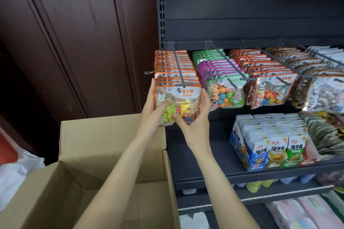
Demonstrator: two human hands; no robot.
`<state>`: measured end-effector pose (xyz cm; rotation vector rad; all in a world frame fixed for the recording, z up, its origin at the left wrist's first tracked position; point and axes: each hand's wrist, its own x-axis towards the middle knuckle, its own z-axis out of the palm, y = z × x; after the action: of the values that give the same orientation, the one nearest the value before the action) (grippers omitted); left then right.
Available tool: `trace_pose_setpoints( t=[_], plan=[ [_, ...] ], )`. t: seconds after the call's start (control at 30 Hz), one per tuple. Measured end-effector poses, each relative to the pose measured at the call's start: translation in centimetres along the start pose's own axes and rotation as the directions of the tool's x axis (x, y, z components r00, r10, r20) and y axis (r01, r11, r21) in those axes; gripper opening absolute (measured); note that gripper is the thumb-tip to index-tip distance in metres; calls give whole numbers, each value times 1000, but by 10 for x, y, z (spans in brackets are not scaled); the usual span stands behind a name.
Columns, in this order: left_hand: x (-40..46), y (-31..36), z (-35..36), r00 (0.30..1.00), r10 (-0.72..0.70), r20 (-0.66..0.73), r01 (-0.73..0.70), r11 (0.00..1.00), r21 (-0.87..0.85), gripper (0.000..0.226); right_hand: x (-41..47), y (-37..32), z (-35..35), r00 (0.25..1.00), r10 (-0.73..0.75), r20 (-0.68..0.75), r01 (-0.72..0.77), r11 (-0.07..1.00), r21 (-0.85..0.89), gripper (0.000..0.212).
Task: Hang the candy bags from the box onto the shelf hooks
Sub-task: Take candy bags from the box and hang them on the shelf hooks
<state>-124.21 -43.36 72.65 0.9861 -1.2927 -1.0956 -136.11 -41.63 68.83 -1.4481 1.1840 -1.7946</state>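
Both hands (154, 115) (195, 117) clasping the front orange-edged candy bag (178, 104), packed row of bags (175, 65) behind it, green-edged bag (226, 94) just beside on the right, open cardboard box (111, 154) below, bare dark shelf (197, 154) lower right

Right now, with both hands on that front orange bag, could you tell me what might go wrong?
1. The leftmost hook looks packed to its tip, so the front orange bag could slip off once released.
2. The left hand and right hand squeeze the bag from both sides; pushing harder might crumple it or the row behind.
3. A dropped bag might miss the open box below.
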Motion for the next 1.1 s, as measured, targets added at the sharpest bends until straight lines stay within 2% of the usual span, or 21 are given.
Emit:
trace_pose_setpoints(
  t=[0.33,0.57,0.8,0.9,1.0,1.1],
  plan=[
    [0,1,1,1000,1,-11,-1,1000,13,72,-2,-4,0,1000,11,3,-11,998,-58,93],
    [-5,5,3,998,34,-50,-33,999,27,72,-9,-6,-1,1000,3,-4,-3,977,-214,100],
    [-22,15,7,990,88,-110,-81,994,70,67,-29,-12,-6,1000,13,-7,-14,953,-304,95],
    [-33,16,6,965,173,-197,-152,982,116,53,-41,-18,-11,998,-43,-43,28,954,-299,87],
    [-50,18,4,902,287,-322,-261,958,121,37,-56,-27,-16,980,-170,-106,132,946,-295,63],
    [-75,18,0,848,353,-395,-318,936,155,25,-75,-31,-25,969,-238,-72,207,932,-296,43]
  ],
)
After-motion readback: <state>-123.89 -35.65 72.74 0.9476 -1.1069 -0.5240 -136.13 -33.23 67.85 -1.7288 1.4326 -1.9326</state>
